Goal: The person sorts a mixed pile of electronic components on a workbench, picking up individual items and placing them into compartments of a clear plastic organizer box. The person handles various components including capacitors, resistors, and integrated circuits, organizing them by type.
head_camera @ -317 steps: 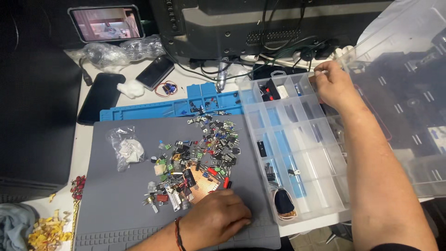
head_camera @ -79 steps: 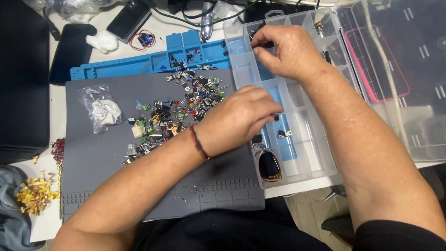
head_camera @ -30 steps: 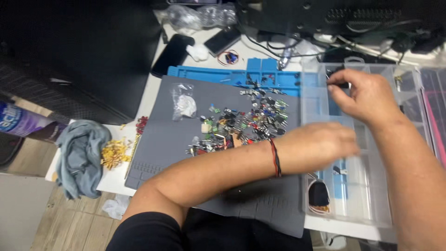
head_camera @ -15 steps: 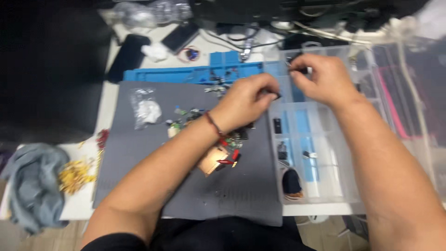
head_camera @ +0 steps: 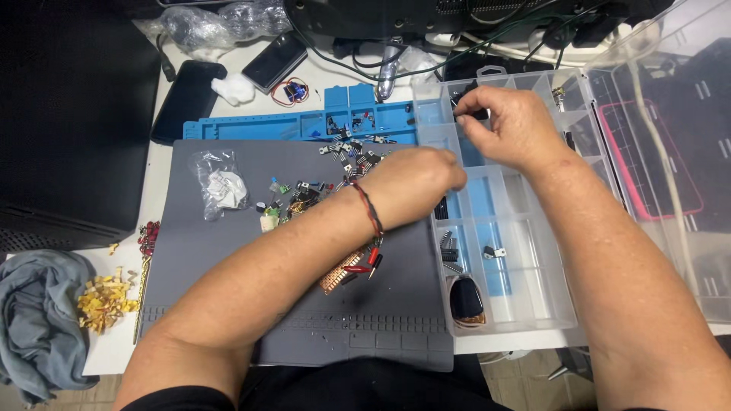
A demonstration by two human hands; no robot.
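In a back pocket of the clear plastic box [head_camera: 533, 293], the right hand [head_camera: 512, 128] is pinching a small black part [head_camera: 466, 105] between thumb and fingers. Most of the part is hiding under the fingers, so I cannot tell what kind it is. The left hand [head_camera: 415, 183] is curling loosely over the edge of the pile of tiny parts [head_camera: 320, 183] on the grey mat [head_camera: 228, 266], right beside the box. Its fingertips are tucked out of sight, so I cannot tell if it is holding anything. The arm is covering part of the pile and half of a small brown board [head_camera: 340, 272]. A little clear bag [head_camera: 218, 183] is lying on the mat's left side. A grey cloth [head_camera: 34, 320] is getting cut off at the picture's left edge.
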